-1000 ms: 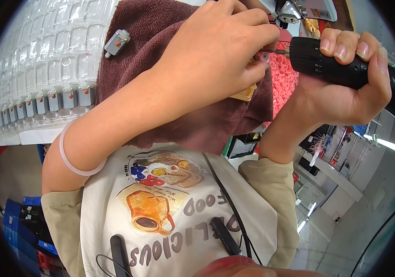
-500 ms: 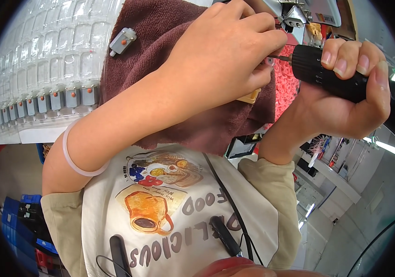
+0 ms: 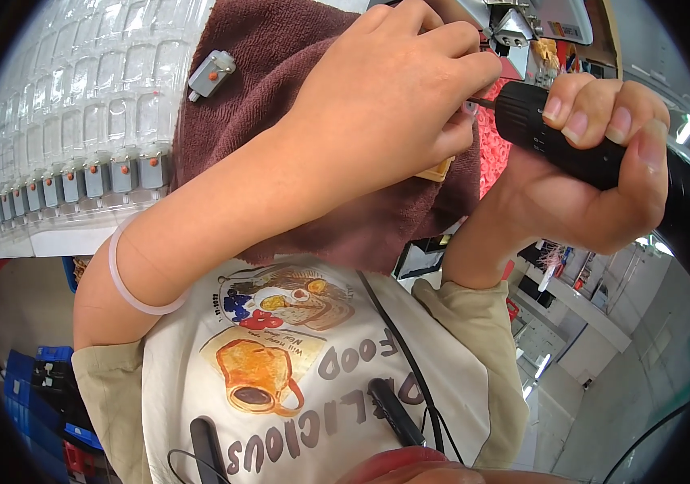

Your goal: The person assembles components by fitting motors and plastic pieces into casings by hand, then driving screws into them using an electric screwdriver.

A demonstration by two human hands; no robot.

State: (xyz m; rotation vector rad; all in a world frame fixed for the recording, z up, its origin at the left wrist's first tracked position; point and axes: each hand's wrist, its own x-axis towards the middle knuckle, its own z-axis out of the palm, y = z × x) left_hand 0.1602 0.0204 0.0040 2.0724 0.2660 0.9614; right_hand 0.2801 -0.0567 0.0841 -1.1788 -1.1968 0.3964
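Note:
My right hand [image 3: 579,181] is wrapped around a black electric screwdriver [image 3: 526,117], held tilted with its thin bit pointing left. The bit ends at the fingertips of my left hand [image 3: 413,85]. Those fingers are pinched over a small part, mostly hidden behind them, so I cannot make out its kind. Just under the left hand, a yellow piece [image 3: 437,170] peeks out on the brown towel [image 3: 232,133]. A small grey motor [image 3: 212,75] with an orange dot lies on the towel, left of my left wrist.
A clear plastic blister tray [image 3: 111,109] fills the left side, with a row of grey motors [image 3: 123,176] in its nearest pockets. Many small coral-red pieces [image 3: 490,149] lie right of the towel. A metal device [image 3: 514,28] stands at the far right.
The screwdriver and my right hand have shifted slightly left and down, bringing the driver's nose closer to my left fingers. My left hand stays almost still.

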